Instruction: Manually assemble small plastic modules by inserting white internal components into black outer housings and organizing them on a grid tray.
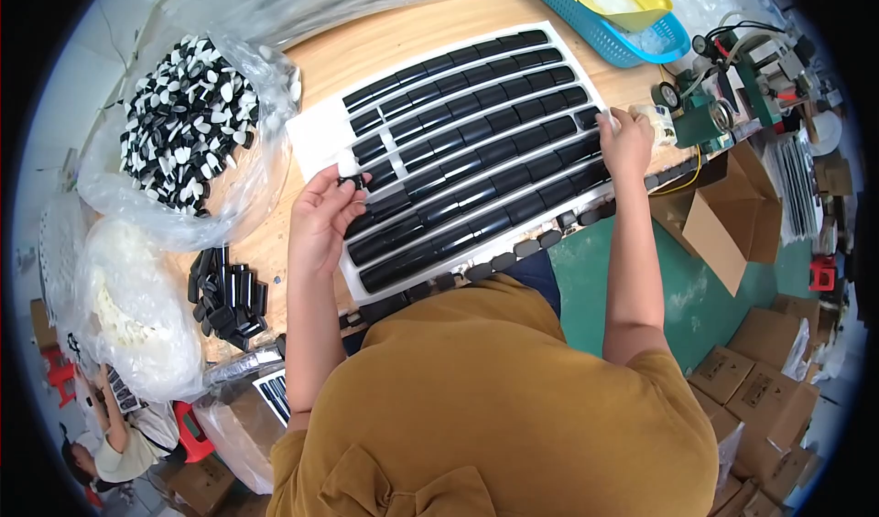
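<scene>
A white sheet lies on the wooden table, bearing several slanting rows of glossy black tube-like pieces. White gaps show between some pieces in the left half. My left hand is at the sheet's left edge, its thumb and fingers closed on a small black-and-white cap. At the right end of a middle row, my right hand has its fingertips pinched together beside the last black piece. What those fingertips hold, if anything, is hidden.
An open plastic bag holds a heap of black and white caps. Loose black tubes lie below it. A blue basket with a yellow scoop stands far right, near a green machine. Cardboard boxes stack at right; another person works lower left.
</scene>
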Tool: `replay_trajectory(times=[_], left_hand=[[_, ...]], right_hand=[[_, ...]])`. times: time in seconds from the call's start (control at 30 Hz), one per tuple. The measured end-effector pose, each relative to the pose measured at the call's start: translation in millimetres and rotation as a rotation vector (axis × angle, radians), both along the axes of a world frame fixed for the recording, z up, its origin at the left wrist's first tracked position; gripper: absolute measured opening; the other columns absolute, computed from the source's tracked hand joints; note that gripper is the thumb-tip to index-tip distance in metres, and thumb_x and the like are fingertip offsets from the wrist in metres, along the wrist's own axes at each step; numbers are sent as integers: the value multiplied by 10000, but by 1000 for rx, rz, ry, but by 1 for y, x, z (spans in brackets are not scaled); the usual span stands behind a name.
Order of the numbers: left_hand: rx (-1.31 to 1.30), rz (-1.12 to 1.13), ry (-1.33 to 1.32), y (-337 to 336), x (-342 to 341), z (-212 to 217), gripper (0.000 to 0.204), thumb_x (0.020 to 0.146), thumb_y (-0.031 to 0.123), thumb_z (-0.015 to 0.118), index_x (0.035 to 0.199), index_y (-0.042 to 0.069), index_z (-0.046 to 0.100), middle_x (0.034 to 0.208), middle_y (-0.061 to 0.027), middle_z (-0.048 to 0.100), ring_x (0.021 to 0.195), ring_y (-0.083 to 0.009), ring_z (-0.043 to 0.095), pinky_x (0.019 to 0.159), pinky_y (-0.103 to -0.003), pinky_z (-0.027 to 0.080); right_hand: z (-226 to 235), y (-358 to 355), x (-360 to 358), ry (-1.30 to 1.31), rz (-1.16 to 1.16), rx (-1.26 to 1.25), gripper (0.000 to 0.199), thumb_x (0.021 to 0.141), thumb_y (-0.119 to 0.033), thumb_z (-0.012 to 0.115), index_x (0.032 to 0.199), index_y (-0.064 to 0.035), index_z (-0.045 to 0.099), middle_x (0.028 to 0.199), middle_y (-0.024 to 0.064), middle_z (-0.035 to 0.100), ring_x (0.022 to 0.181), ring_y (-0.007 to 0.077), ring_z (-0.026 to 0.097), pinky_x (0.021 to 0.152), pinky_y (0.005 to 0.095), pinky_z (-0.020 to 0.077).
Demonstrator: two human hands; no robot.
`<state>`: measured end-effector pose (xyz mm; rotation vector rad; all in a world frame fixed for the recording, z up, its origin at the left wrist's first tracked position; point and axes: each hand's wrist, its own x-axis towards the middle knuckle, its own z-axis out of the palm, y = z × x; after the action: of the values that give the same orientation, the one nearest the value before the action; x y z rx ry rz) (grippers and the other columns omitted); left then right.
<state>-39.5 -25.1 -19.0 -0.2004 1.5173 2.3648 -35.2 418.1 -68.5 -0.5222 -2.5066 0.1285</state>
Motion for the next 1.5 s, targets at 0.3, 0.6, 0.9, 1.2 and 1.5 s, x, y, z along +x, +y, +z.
replay_trajectory(times=[0.3, 0.6, 0.9, 1.2, 1.5], left_hand=[[-50, -55, 39, 26, 16, 16, 308, 924, 25, 565, 1225, -27, 525, 1073, -122, 646, 928, -216, 668, 783, -298, 556], [7, -72, 76, 39, 25, 25, 275, 894, -11, 590, 1169, -17, 570, 1040, -120, 651, 880, -205, 674, 770, -285, 558], [-41, -43, 128, 43, 34, 35, 295, 852, -52, 636, 1143, -43, 589, 953, -112, 658, 847, -188, 681, 748, -259, 556], [-97, -87, 158, 35, 37, 42, 266, 824, -62, 671, 1083, -50, 611, 910, -114, 676, 837, -180, 688, 732, -261, 566], [-63, -122, 138, 39, 43, 45, 257, 812, -68, 681, 1059, -54, 611, 932, -117, 681, 859, -176, 690, 717, -266, 578]], right_hand=[[-1, -27, -7, -43, -33, -113, 377, 733, -194, 782, 1027, -50, 596, 1000, 142, 613, 985, 341, 540, 855, 417, 445], [55, -106, 16, 185, 618, -1312, 301, 886, 23, 539, 1162, -67, 459, 921, 69, 575, 820, 138, 607, 743, 266, 513], [84, -167, 35, -291, 869, -1514, 310, 812, 24, 642, 1119, -7, 605, 826, 10, 590, 650, 55, 548, 585, 176, 443], [95, -174, 36, -293, 862, -1492, 292, 842, -21, 657, 1130, -2, 616, 758, -5, 575, 626, 60, 550, 576, 177, 436], [100, -193, 44, -381, 968, -1521, 274, 904, -26, 599, 1175, 12, 580, 752, 15, 595, 646, 65, 578, 585, 193, 475]])
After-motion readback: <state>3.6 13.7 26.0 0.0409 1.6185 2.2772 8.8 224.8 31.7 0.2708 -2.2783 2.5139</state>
